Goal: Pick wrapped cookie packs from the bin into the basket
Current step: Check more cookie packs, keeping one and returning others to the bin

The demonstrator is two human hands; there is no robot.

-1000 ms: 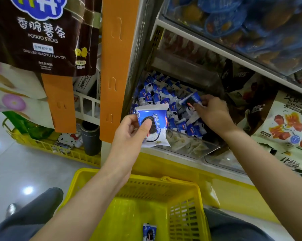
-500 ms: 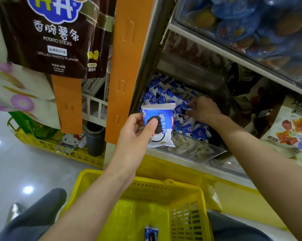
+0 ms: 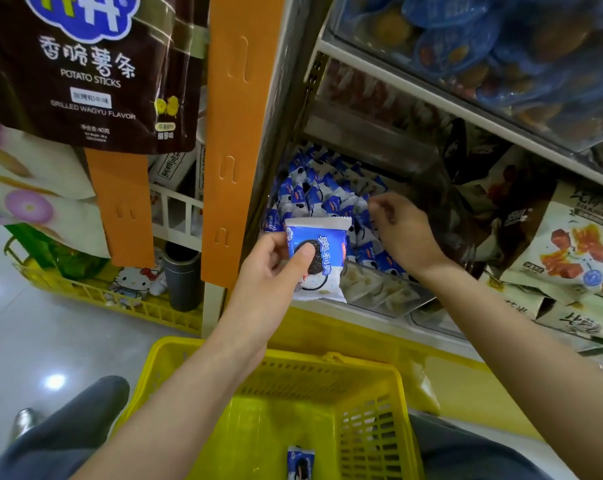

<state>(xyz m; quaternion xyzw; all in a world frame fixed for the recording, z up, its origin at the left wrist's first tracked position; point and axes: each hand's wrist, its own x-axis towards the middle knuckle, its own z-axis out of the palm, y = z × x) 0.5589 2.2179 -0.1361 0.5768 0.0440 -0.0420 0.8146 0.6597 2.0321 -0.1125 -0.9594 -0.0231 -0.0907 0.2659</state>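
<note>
A clear bin [image 3: 383,292] on the lower shelf is full of blue-and-white wrapped cookie packs [image 3: 314,192]. My left hand [image 3: 269,271] pinches one cookie pack [image 3: 322,261] upright in front of the bin's left end, above the yellow basket [image 3: 328,363]. My right hand [image 3: 404,233] reaches into the bin from the right, fingers curled down over the pile. Its fingertips are hidden, so I cannot see whether they hold a pack. One more cookie pack [image 3: 300,462] lies on the basket floor.
An orange upright [image 3: 237,133] stands just left of the bin. A brown potato-sticks bag [image 3: 92,71] hangs at upper left. Snack bags [image 3: 570,251] fill the shelf to the right, and a shelf with blue packs [image 3: 501,46] overhangs the bin. My knees flank the basket.
My right hand, which held a pack lifted above the pile a second ago, has dropped into the bin and the pack is out of sight. My left hand keeps its pack in place.
</note>
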